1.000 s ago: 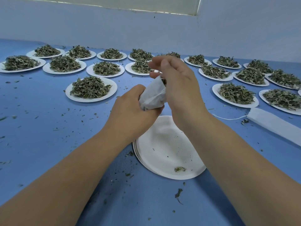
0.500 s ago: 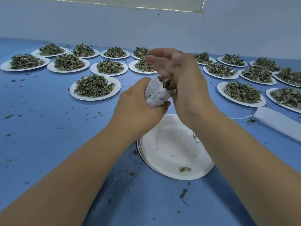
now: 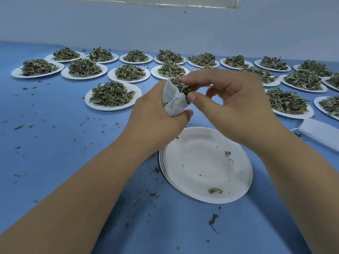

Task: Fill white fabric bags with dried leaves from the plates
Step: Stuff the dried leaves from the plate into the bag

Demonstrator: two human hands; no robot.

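My left hand [image 3: 156, 121] grips a white fabric bag [image 3: 173, 104] around its lower part and holds it above the table. Dried leaves [image 3: 180, 87] bulge out of the bag's open mouth. My right hand [image 3: 238, 107] is just right of the bag, its forefinger and thumb pinching the leaves at the mouth. Below both hands lies a small stack of empty white paper plates [image 3: 201, 162] with a few leaf scraps [image 3: 215, 191] on top.
Several paper plates heaped with dried leaves stand in rows across the back of the blue table; the nearest one [image 3: 88, 103] is left of the bag. Flat white bags [image 3: 322, 134] with a string lie at the right edge. Leaf crumbs are scattered over the table.
My right hand has shifted from over the bag's mouth to its right side, so the leaves at the opening now show. My left hand keeps its grip on the bag.
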